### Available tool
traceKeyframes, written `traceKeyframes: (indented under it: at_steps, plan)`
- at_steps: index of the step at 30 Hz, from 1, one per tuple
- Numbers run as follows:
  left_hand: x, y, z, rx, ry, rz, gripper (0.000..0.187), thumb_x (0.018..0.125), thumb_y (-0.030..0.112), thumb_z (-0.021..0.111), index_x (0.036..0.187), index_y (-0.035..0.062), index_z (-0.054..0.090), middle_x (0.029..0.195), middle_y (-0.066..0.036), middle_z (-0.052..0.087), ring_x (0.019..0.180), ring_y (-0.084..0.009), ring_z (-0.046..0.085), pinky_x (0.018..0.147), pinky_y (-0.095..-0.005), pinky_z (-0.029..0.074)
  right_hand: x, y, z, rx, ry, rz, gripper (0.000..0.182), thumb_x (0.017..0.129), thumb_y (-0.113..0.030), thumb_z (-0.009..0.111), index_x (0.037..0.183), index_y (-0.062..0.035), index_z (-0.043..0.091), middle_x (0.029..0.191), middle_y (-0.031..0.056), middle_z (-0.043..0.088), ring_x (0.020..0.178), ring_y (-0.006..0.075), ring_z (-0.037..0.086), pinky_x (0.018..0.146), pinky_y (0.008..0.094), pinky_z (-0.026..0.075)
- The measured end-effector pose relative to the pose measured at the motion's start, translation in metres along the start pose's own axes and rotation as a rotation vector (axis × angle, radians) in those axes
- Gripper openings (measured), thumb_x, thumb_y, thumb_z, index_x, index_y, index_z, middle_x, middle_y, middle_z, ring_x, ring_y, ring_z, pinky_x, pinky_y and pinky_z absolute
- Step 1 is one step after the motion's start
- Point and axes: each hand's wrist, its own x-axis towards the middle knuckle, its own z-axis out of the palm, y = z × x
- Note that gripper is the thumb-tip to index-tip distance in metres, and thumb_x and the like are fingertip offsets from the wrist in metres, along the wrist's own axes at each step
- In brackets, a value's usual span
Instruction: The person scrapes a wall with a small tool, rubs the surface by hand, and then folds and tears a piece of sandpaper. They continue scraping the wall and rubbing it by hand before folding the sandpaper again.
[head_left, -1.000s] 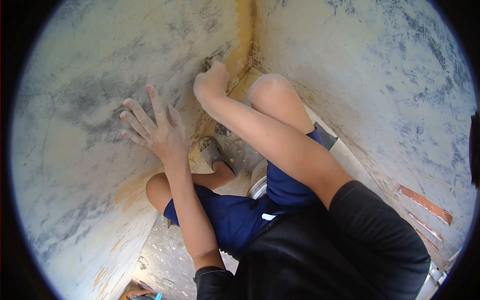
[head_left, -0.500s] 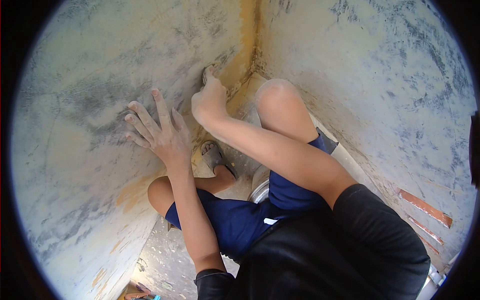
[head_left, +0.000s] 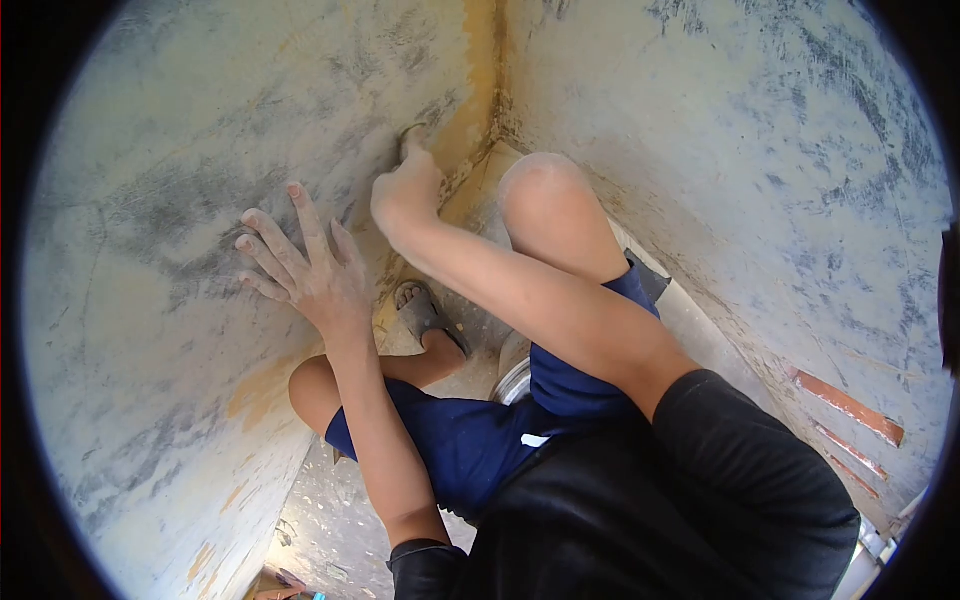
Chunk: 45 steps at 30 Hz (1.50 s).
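Observation:
My left hand [head_left: 305,265] lies flat with spread fingers against the left wall [head_left: 150,230], which is pale with grey smears. My right hand [head_left: 405,192] is closed around a small grey piece [head_left: 412,132], likely sandpaper, and presses it on the same wall close to the yellowish corner seam [head_left: 487,80]. Only the piece's top edge shows above my fingers. I am crouched in the corner, my right knee [head_left: 545,195] raised beside my right forearm.
The right wall [head_left: 760,150] meets the left one at the corner. My sandalled foot [head_left: 420,312] rests on the dusty, speckled floor [head_left: 325,510]. Orange strips [head_left: 850,408] lie low on the right wall. A round metal rim [head_left: 512,378] shows under my leg.
My right hand slid down and left along the wall by the corner, then stayed near there. My left hand kept its flat brace on the wall.

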Motion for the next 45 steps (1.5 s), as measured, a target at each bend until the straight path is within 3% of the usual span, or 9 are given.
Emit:
traceKeyframes:
  at_steps: [3, 13, 15, 18, 21, 32, 34, 37, 45]
  plan:
    - [-0.002, 0.001, 0.001, -0.009, -0.008, -0.002, 0.072, 0.086, 0.025, 0.074, 0.152, 0.0279, 0.046, 0.165, -0.021, 0.020, 0.155, -0.0350, 0.004, 0.120, -0.0565, -0.006, 0.008, 0.011, -0.013, -0.005, -0.028, -0.117, 0.063, 0.085, 0.010, 0.044, 0.147, 0.0092, 0.039, 0.125, 0.0344, 0.060, 0.117, 0.0428, 0.060, 0.103, 0.0412, 0.045]
    - [-0.001, 0.001, -0.001, 0.004, -0.008, 0.006, 0.074, 0.086, 0.026, 0.074, 0.154, 0.0279, 0.043, 0.165, -0.021, 0.019, 0.155, -0.0351, 0.002, 0.120, -0.0567, -0.008, 0.003, 0.005, -0.009, 0.046, 0.013, -0.045, 0.063, 0.083, 0.012, 0.044, 0.146, 0.0102, 0.039, 0.129, 0.0347, 0.057, 0.123, 0.0431, 0.056, 0.106, 0.0418, 0.044]
    - [0.001, 0.000, 0.000, 0.004, 0.002, 0.002, 0.074, 0.086, 0.026, 0.074, 0.154, 0.0282, 0.043, 0.165, -0.021, 0.019, 0.155, -0.0351, 0.002, 0.120, -0.0568, -0.007, 0.002, 0.003, -0.001, 0.062, -0.020, 0.041, 0.063, 0.086, 0.012, 0.045, 0.149, 0.0089, 0.034, 0.145, 0.0350, 0.042, 0.134, 0.0437, 0.044, 0.118, 0.0431, 0.032]
    - [-0.001, -0.001, 0.002, 0.002, -0.003, 0.007, 0.073, 0.086, 0.026, 0.073, 0.153, 0.0286, 0.044, 0.165, -0.021, 0.019, 0.155, -0.0351, 0.002, 0.120, -0.0568, -0.007, -0.002, 0.014, -0.007, -0.127, 0.040, -0.186, 0.057, 0.085, 0.010, 0.043, 0.142, 0.0110, 0.045, 0.128, 0.0365, 0.058, 0.121, 0.0421, 0.058, 0.104, 0.0402, 0.045]
    - [-0.003, -0.001, -0.001, 0.008, -0.006, 0.016, 0.072, 0.086, 0.026, 0.073, 0.152, 0.0285, 0.045, 0.165, -0.020, 0.018, 0.155, -0.0349, 0.002, 0.120, -0.0564, -0.007, 0.016, -0.003, -0.010, 0.037, 0.037, 0.094, 0.059, 0.084, 0.009, 0.045, 0.143, 0.0111, 0.043, 0.125, 0.0364, 0.059, 0.117, 0.0405, 0.061, 0.103, 0.0392, 0.046]
    - [-0.002, -0.001, 0.000, 0.016, -0.018, 0.002, 0.070, 0.088, 0.026, 0.072, 0.152, 0.0282, 0.046, 0.165, -0.021, 0.020, 0.155, -0.0345, 0.003, 0.120, -0.0558, -0.007, 0.002, 0.005, -0.002, 0.101, 0.091, 0.050, 0.061, 0.083, 0.012, 0.045, 0.143, 0.0098, 0.044, 0.133, 0.0341, 0.056, 0.126, 0.0397, 0.056, 0.107, 0.0381, 0.043]
    - [-0.001, 0.001, 0.001, -0.001, -0.002, -0.003, 0.070, 0.087, 0.026, 0.072, 0.152, 0.0281, 0.046, 0.165, -0.021, 0.019, 0.155, -0.0348, 0.003, 0.120, -0.0550, -0.008, -0.004, 0.018, -0.007, -0.068, 0.021, -0.175, 0.058, 0.084, 0.010, 0.045, 0.142, 0.0099, 0.046, 0.127, 0.0333, 0.060, 0.122, 0.0399, 0.059, 0.104, 0.0385, 0.045]
    - [-0.001, 0.000, 0.001, 0.009, -0.007, 0.003, 0.070, 0.087, 0.025, 0.072, 0.152, 0.0283, 0.046, 0.165, -0.020, 0.019, 0.155, -0.0351, 0.003, 0.121, -0.0545, -0.008, 0.015, 0.002, -0.015, 0.096, 0.017, 0.062, 0.055, 0.085, 0.009, 0.046, 0.140, 0.0101, 0.048, 0.120, 0.0323, 0.064, 0.117, 0.0391, 0.062, 0.100, 0.0391, 0.047]
    - [-0.003, -0.001, -0.002, 0.009, -0.033, -0.013, 0.069, 0.087, 0.025, 0.071, 0.152, 0.0291, 0.046, 0.165, -0.019, 0.020, 0.156, -0.0340, 0.003, 0.120, -0.0554, -0.007, 0.007, 0.011, -0.005, 0.052, 0.052, -0.078, 0.056, 0.084, 0.010, 0.043, 0.140, 0.0125, 0.045, 0.125, 0.0351, 0.058, 0.119, 0.0443, 0.056, 0.104, 0.0435, 0.042]
